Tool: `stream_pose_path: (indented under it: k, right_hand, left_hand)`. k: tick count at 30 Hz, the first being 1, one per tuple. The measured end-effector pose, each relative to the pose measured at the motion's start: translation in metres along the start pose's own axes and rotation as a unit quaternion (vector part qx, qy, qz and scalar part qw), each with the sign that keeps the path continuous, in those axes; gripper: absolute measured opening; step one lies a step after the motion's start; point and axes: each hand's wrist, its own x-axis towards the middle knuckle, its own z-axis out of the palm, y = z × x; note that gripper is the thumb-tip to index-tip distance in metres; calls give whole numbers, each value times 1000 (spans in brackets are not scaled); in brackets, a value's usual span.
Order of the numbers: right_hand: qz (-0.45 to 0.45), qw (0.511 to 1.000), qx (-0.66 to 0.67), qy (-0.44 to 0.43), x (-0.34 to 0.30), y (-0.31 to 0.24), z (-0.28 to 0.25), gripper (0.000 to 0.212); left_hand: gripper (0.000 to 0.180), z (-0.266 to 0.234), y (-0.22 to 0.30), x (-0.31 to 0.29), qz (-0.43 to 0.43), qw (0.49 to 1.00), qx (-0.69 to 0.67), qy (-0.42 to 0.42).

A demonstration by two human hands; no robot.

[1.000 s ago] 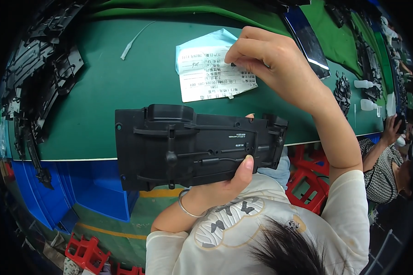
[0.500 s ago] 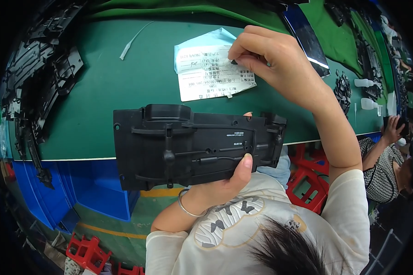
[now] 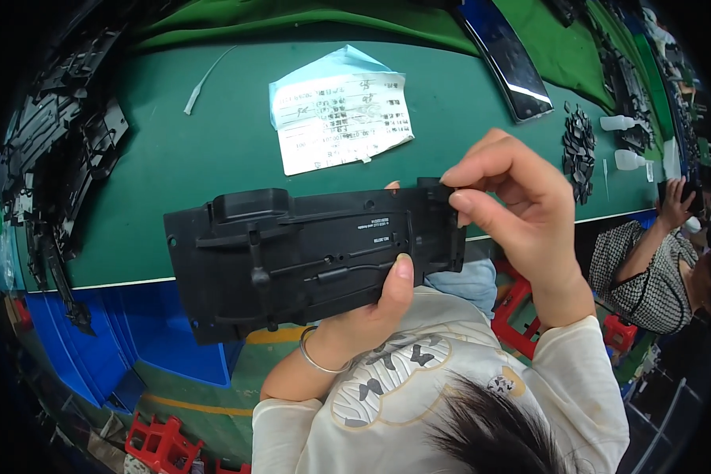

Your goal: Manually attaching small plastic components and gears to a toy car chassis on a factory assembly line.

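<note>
My left hand point(image 3: 375, 316) grips a long black plastic toy-car chassis point(image 3: 308, 257) from its near edge, thumb on the face towards me and a fingertip showing over the far edge. The chassis is tilted above the table's front edge, with molded axle shapes and wheel-arch bulges. At its right end my right hand point(image 3: 517, 209) is closed in a pinch, thumb and forefinger against the corner. The small black plastic piece pinched there is mostly hidden by the fingertips and the dark chassis behind it.
On the green table lie a creased paper slip point(image 3: 344, 122), a thin dropper tip point(image 3: 193, 96), a dark phone point(image 3: 513, 67), a heap of small black pieces point(image 3: 578, 154) and white bottles point(image 3: 630, 160). Black parts point(image 3: 63, 142) pile up left. Blue bins point(image 3: 178, 344) stand below; another person's hand point(image 3: 675, 209) is right.
My right hand has come down from above the paper slip to the chassis's right end, bringing the small black piece. The chassis has shifted slightly left and tilted in my left hand.
</note>
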Motion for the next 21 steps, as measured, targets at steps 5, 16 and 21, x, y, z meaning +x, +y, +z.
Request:
stream_pose_path:
  k: [5,16,21]
  right_hand:
    - [-4,998,-48,36,-10,11,4,12]
    - [-29,998,-42,46,-12,16,6,12]
    - [-43,997,-48,51,-12,17,7,12]
  left_hand:
    - [51,-3,1,-2,14,991,126,-46]
    - [47,3,1,-3,26,988,155,-13]
    - [43,6,2,-3,22,991,132,19]
